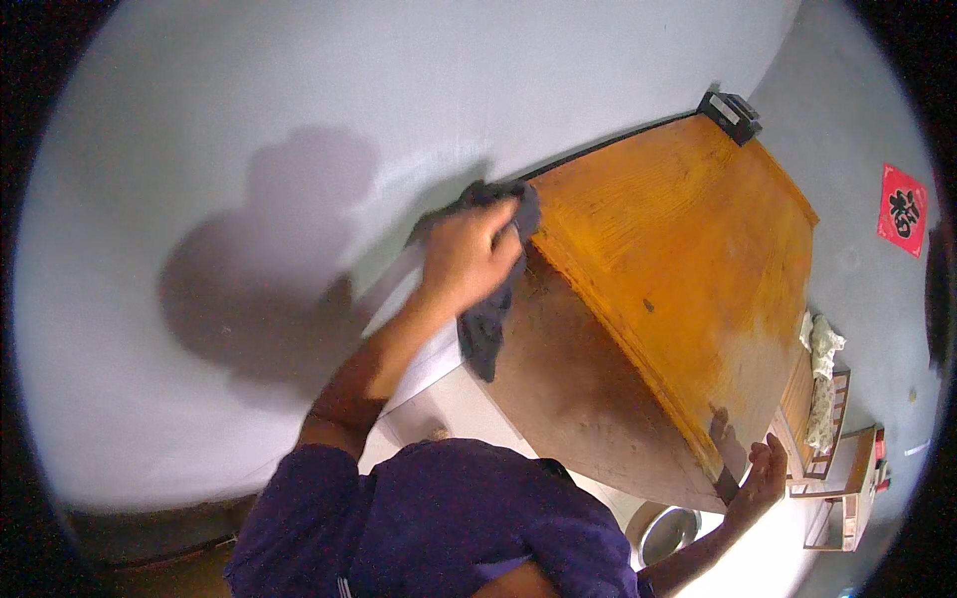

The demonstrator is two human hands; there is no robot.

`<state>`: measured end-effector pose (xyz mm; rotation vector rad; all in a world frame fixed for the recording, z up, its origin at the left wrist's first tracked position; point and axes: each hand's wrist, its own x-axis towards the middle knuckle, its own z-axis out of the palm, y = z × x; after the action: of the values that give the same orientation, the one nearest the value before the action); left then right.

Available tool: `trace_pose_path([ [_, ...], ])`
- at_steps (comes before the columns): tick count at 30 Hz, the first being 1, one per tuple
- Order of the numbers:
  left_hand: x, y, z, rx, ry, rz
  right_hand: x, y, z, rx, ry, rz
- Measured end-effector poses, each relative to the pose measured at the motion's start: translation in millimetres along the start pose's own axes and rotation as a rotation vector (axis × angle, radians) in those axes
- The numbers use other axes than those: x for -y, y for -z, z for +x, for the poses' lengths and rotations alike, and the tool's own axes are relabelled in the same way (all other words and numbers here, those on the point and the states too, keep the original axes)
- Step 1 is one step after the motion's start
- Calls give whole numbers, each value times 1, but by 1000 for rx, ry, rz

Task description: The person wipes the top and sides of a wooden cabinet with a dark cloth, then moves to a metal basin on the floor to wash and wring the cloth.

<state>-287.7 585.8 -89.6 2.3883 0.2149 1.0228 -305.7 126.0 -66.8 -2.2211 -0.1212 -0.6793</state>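
Observation:
My left hand (472,261) is closed on a dark cloth (486,329) at the near left corner of an orange-brown wooden cabinet (658,261), beside the pale wall. Part of the cloth bunches above my fingers, and the rest hangs down along the cabinet's plain brown side panel. At the lower right, my right hand (764,472) is held near the cabinet's other end with its fingers raised and apart and nothing in them. Whether it touches the wood I cannot tell. The broad wooden surface is worn, with a small dark spot on it.
A black box-like object (731,118) stands on the cabinet's far corner by the wall (568,67). On the floor is a round metal basin (671,534). Farther right are a wooden bench (798,404) with patterned cushions and a wooden table (860,486). Red paper (902,211) hangs on the wall.

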Motion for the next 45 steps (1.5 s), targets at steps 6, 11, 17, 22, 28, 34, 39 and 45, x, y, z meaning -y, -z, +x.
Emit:
trace_pose_path([
  [6, -6, 16, 7, 76, 40, 46, 13, 3, 3, 15, 12, -62],
  [11, -8, 20, 8, 105, -28, 52, 3, 3, 2, -5, 48, -55],
  [17, 0, 21, 8, 104, 76, 160, 8, 0, 4, 3, -47, -30],
  [22, -3, 21, 9, 89, -29, 82, 10, 5, 2, 15, -55, -41],
  [28, -15, 13, -2, 170, 58, 48, 8, 5, 2, 13, -54, -54],
  [34, -17, 11, 6, 135, 17, -46, 2, 3, 0, -26, -34, -19],
  [39, 3, 17, 23, 48, 140, 51, 19, -1, 0, -57, -62, 15],
  [45, -31, 19, -9, 162, 63, -18, 20, 1, 4, -23, -16, -51],
])
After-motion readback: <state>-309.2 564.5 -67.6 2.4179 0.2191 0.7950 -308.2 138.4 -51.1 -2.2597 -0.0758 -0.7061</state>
